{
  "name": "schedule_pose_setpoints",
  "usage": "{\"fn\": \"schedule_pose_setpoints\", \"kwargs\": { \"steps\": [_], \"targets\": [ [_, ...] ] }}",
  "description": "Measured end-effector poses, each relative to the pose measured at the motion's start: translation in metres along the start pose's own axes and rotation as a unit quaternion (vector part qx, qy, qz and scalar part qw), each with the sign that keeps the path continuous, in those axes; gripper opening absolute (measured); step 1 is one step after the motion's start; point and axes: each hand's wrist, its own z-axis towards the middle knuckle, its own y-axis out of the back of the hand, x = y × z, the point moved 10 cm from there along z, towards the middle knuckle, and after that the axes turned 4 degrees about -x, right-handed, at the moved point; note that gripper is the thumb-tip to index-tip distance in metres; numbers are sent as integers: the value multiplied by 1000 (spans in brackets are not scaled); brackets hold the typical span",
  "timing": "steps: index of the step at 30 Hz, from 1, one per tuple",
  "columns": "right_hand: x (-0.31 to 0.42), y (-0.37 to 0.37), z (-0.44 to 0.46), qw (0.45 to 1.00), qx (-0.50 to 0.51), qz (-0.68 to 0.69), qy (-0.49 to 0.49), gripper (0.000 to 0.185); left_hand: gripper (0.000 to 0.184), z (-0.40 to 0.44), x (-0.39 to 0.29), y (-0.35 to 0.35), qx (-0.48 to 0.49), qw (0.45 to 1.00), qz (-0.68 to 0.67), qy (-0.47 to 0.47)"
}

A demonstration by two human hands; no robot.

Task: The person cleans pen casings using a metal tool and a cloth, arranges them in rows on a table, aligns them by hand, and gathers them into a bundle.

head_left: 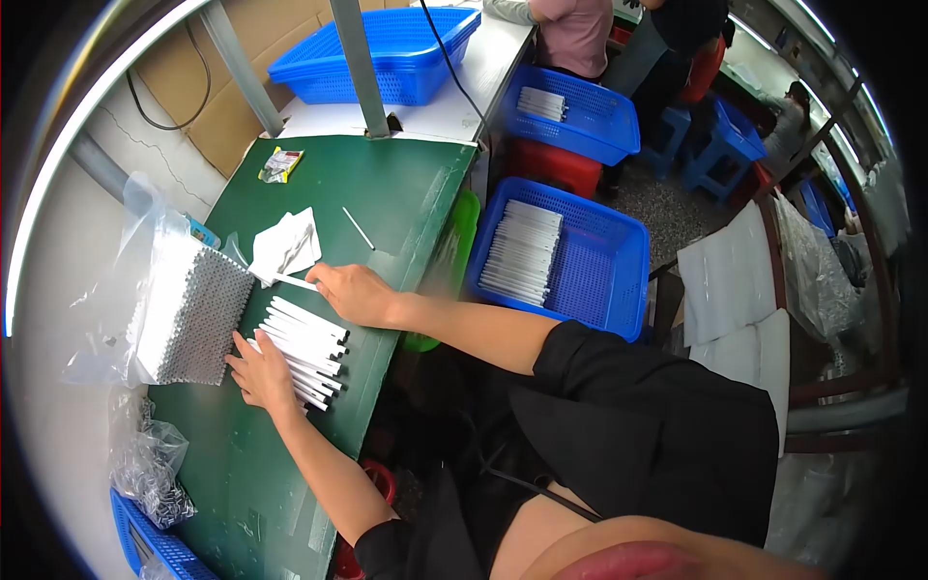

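Observation:
My right hand (353,293) is closed on one end of a slim white pen barrel (295,281), which points left toward the bundle. My left hand (259,375) rests with fingers spread at the left ends of a row of white pen barrels (302,333). Those barrels lie side by side on the green tabletop (377,184), and their right ends are black. Just left of both hands is a dense block of white tubes (208,319) in a clear plastic bag, open ends facing me. Beyond my right hand lie a crumpled white cloth or tissue (288,244) and a thin white stick (359,228).
Blue baskets holding white barrels (604,261) (590,121) stand right of the table. Stacked blue baskets (377,58) sit behind a metal post (358,68). A small packet (281,165) lies far back; a bag of small parts (159,474) lies near left. Other people work beyond.

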Motion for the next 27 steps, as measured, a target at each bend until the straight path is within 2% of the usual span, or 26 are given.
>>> {"fn": "schedule_pose_setpoints", "kwargs": {
  "steps": [3,5,6,8,9,10,11,13,16,17,19,20,23,27],
  "targets": [
    [-2,2,1,999,-4,33,31,17,66,-3,-4,6,-20,1000,-10,-4],
    [-2,0,-1,997,-10,58,44,19,65,-13,-16,23,-87,995,24,-47],
    [3,5,-1,996,-5,78,42,18,62,-19,-26,35,-161,982,15,-99],
    [8,7,1,996,-10,89,24,18,45,-28,-46,53,-237,934,-142,-225],
    [14,9,1,994,-19,95,49,18,41,-34,-59,54,-177,938,-194,-224],
    [20,10,1,992,-31,98,74,19,44,-35,-64,43,-127,920,-296,-222],
    [25,12,0,989,-42,100,99,19,45,-32,-69,22,-33,896,-404,-182],
    [29,4,-5,989,-29,107,101,19,39,-47,-90,9,126,830,-535,-98],
    [32,-6,-8,985,-27,144,88,16,30,-43,-96,-3,149,766,-617,-100],
    [29,-10,-7,986,-7,152,69,16,30,-40,-92,-5,152,766,-617,-97],
    [30,-14,-8,984,40,172,31,18,29,-35,-79,-2,125,733,-667,-33],
    [23,-19,-9,984,63,164,-5,16,30,-32,-72,-1,124,727,-675,-8],
    [22,-23,-8,978,126,163,-32,14,32,-28,-63,-7,143,714,-685,6],
    [19,-12,-3,974,166,153,-5,17,34,-22,-64,1,131,695,-707,-18]
  ]
}}
